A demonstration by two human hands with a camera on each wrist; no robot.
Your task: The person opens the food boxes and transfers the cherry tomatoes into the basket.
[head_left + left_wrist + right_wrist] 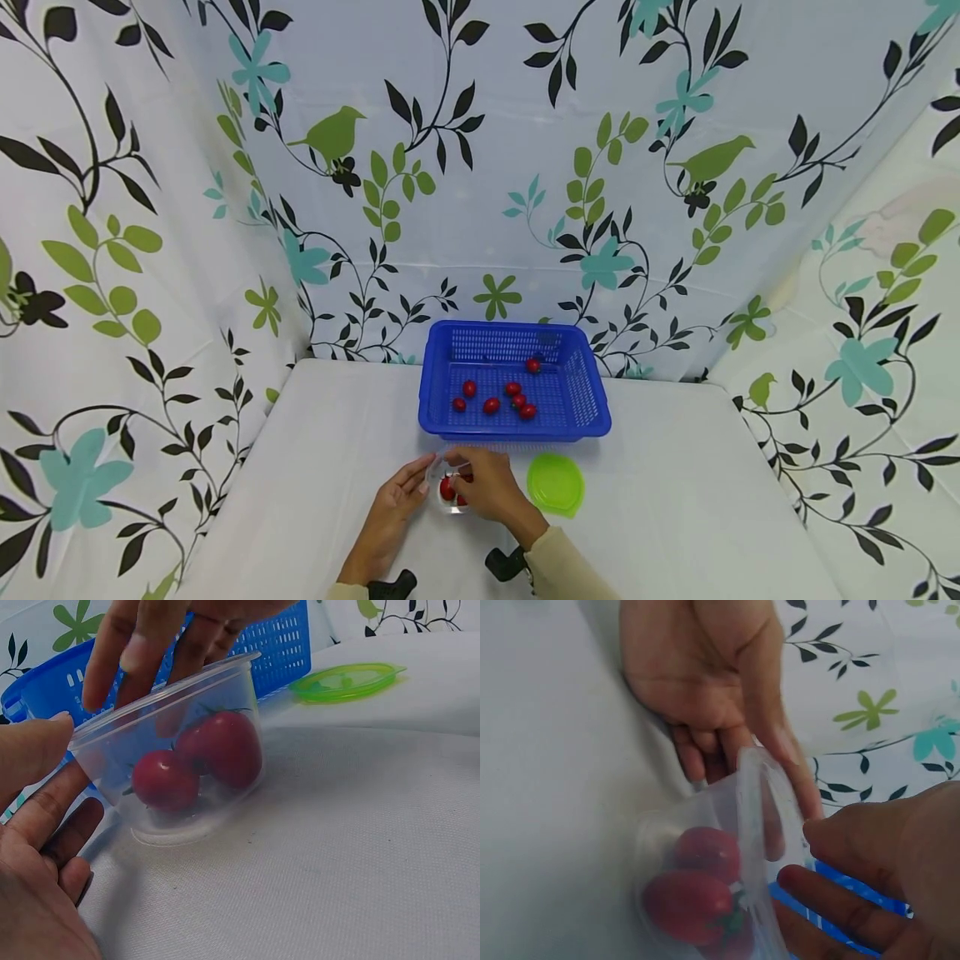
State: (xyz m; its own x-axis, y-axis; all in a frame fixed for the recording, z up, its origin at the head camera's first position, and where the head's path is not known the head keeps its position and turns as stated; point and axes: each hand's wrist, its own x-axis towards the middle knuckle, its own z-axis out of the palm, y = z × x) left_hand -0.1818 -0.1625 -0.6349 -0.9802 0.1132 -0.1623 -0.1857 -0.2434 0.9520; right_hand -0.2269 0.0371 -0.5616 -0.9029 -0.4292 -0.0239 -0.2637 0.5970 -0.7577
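A clear plastic tub (169,829) stands tilted on the white tabletop in front of the basket. Inside it lie small red tomatoes (234,754) with green stems, bunched at the bottom. My left hand (392,512) holds the tub's rim at its left side, thumb over the edge and fingers against the outer wall. From the right, my right hand (491,490) reaches over the mouth of the tub. Its fingers (840,900) are spread and dip past the rim above the tomatoes, with nothing seen between them and the thumb.
A blue perforated basket (592,400) sits behind the tub and holds several more tomatoes (491,406). Right of my right hand lies a bright green lid (555,485), flat on the table. Patterned curtains (465,208) enclose the table at the back and sides.
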